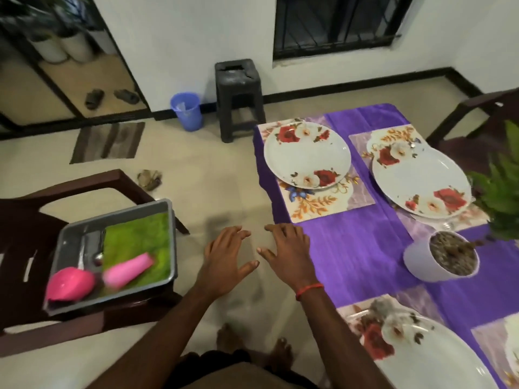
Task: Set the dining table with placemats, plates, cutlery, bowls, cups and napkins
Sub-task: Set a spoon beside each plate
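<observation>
Purple tabletop (351, 248) is wearing 3 plates (307, 154) on placemats (314, 204) along its edges. We're hovering left hand (224, 256) and right hand (289, 254) empty, fingers spread, guessing cutlery (97, 255) from the grey tray (118, 217) on the chair (16, 220) is coming next.

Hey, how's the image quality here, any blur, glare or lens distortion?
Head view: dim, soft indoor light; the grey tray and pink cup are smeared by motion blur, the nearest plate is blurred too; the far-left plate is sharper, with small glints; the wide-angle lens bends the skirting board.
</observation>
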